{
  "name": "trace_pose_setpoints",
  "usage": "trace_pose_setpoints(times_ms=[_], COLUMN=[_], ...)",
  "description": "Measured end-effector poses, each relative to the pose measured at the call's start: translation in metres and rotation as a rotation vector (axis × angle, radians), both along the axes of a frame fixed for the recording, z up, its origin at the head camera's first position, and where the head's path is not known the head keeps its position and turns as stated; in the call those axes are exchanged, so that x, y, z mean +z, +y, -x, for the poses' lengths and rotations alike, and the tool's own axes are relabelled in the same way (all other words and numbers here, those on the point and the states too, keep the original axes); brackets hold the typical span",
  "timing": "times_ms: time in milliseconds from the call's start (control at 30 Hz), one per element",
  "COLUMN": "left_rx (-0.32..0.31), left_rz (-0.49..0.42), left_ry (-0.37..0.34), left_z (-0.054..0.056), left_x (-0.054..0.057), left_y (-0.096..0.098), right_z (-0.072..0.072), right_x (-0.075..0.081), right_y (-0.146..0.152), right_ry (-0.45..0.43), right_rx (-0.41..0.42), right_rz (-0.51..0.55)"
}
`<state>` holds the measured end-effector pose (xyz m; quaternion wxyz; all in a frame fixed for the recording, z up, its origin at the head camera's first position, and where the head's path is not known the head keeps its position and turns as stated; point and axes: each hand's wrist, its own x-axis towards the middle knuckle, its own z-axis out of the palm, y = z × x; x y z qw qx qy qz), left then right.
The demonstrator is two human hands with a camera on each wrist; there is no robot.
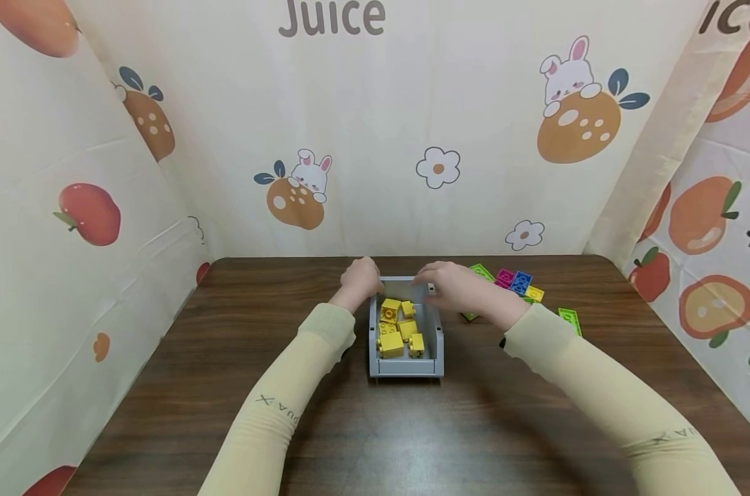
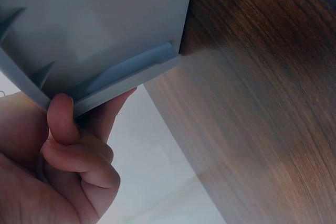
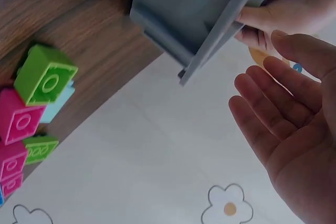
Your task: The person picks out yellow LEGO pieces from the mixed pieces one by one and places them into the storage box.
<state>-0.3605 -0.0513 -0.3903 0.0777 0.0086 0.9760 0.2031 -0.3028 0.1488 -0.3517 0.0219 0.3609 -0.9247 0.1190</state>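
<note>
A grey plastic bin point(image 1: 410, 370) stands in the middle of the wooden table, with several yellow toy bricks point(image 1: 391, 344) inside it. At its far left corner my left hand point(image 1: 360, 277) grips the rim, and the left wrist view shows curled fingers point(image 2: 63, 119) at the edge of the bin wall point(image 2: 105, 19). My right hand point(image 1: 455, 286) hovers by the far right corner. In the right wrist view its fingers point(image 3: 252, 124) are extended, holding nothing, apart from the bin point(image 3: 178, 9).
Right of the bin lies a group of loose bricks: magenta point(image 1: 505, 277), blue point(image 1: 520, 282), yellow point(image 1: 534, 294) and green point(image 1: 482, 272). Another green brick point(image 1: 570, 319) lies farther right. A printed curtain point(image 1: 375, 207) hangs behind the table's far edge.
</note>
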Motion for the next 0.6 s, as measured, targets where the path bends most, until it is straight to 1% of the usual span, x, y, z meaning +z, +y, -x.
trace_pose_setpoints(times_ms=[433,600], left_rx=[-0.006,-0.008], left_rz=[0.008,0.003], left_ry=[0.01,0.014], left_z=[0.001,0.002], left_x=[-0.002,-0.003], left_y=[0.0,0.0], right_z=[0.006,0.007], right_x=[0.007,0.012], right_y=[0.027,0.036], right_ry=[0.062,0.053], right_rx=[0.004,-0.025], right_rz=[0.024,0.022])
